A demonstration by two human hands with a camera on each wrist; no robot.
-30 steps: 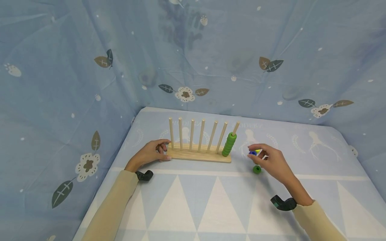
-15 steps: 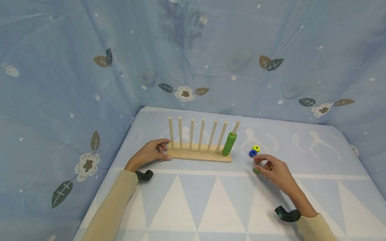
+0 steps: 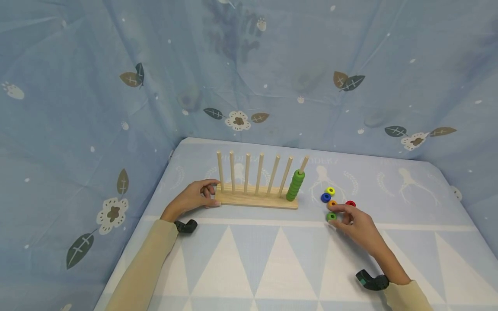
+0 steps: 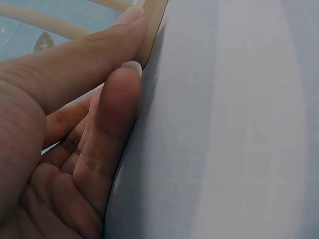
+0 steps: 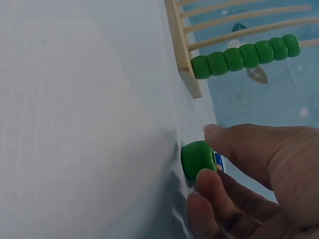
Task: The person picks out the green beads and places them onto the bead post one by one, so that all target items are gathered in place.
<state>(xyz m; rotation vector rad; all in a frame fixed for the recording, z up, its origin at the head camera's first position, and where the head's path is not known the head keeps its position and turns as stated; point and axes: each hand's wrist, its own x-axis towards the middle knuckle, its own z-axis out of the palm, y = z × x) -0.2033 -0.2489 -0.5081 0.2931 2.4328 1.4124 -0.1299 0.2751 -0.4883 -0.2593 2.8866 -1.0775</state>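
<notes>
A wooden peg rack [image 3: 249,199] with several upright pegs stands on the table; its rightmost peg carries a stack of green beads [image 3: 295,185]. My left hand [image 3: 194,196] grips the rack's left end, with thumb at the front and index finger behind. In the left wrist view, fingertips lie on the base's edge [image 4: 152,42]. To the right, my right hand [image 3: 355,226] has its thumb and fingers around a loose green bead [image 5: 197,160] that sits on the table. Close by lie a yellow bead [image 3: 330,191], a blue bead [image 3: 326,198], an orange bead [image 3: 331,204] and a red bead [image 3: 351,203].
A patterned cloth covers the table [image 3: 253,259], and blue printed curtains [image 3: 295,86] hang behind and at the sides. Each wrist wears a black camera band, one by the left sleeve [image 3: 136,268] and one by the right sleeve [image 3: 408,296].
My right hand has moved from near the blue and yellow beads back toward me to the green bead, uncovering the yellow, orange and red ones. The left hand and rack stay put.
</notes>
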